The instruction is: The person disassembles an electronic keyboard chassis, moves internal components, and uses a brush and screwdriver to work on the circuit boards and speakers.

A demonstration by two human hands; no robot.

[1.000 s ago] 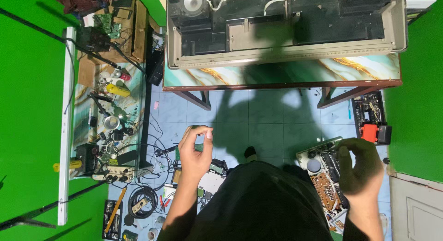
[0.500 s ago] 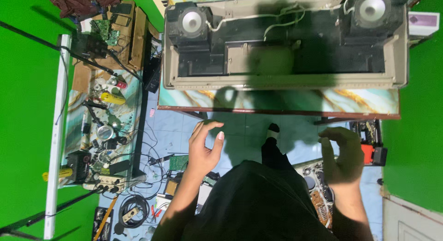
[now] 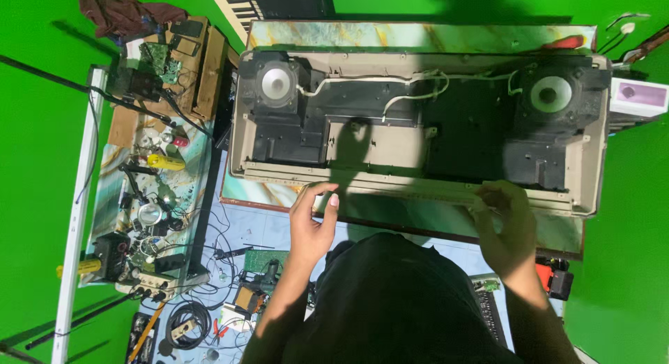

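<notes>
Both hands reach toward the near edge of an opened keyboard casing (image 3: 418, 137), a long beige shell lying inner side up on the marble-patterned table (image 3: 418, 36). The left hand (image 3: 311, 221) hovers just short of that edge with its fingers loosely curled and nothing in its grasp. The right hand (image 3: 505, 221) lies on the casing's front rail, fingers bent over it (whether they actually clamp the rail cannot be told from above).

Beyond the left hand, a round speaker (image 3: 275, 82) sits in the casing's corner; beyond the right hand sits a second speaker (image 3: 550, 94), with white wires (image 3: 411, 85) running between them. Further left of the left hand stands a cluttered side bench (image 3: 150, 197) of tools and parts. Just behind the right wrist lies a small red-and-black device (image 3: 554, 277).
</notes>
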